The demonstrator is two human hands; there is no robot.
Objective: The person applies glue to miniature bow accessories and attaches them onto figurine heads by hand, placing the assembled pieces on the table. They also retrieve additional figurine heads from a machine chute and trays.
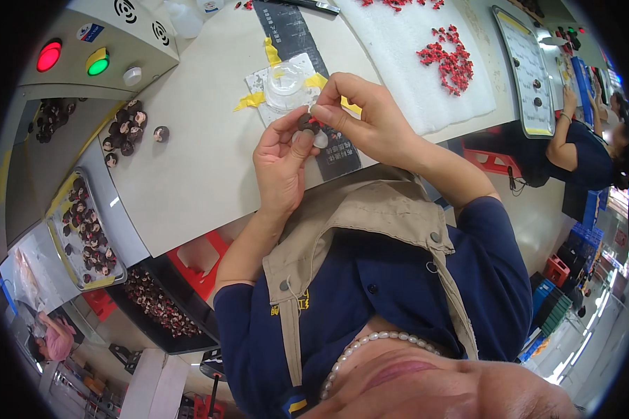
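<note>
Between my hands, over the table's front part, is a small dark-brown doll head point(306, 124). My left hand point(281, 166) grips it between thumb and fingers. My right hand point(367, 120) pinches a tiny red piece point(314, 120) against the head, its thumb and forefinger closed. A pale, rounded bit point(321, 140) shows just below; I cannot tell what it is. Right behind my fingers a clear round dish point(284, 87) sits on a white card point(257, 78) held down with yellow tape.
Loose doll heads point(126, 129) lie at the left, beside a machine point(112, 42) with red and green lights. A tray point(84, 230) and black bin point(161, 304) hold more. Red pieces point(449, 61) lie on white foam point(398, 84); another tray point(524, 77) stands farther right, near a co-worker point(587, 150).
</note>
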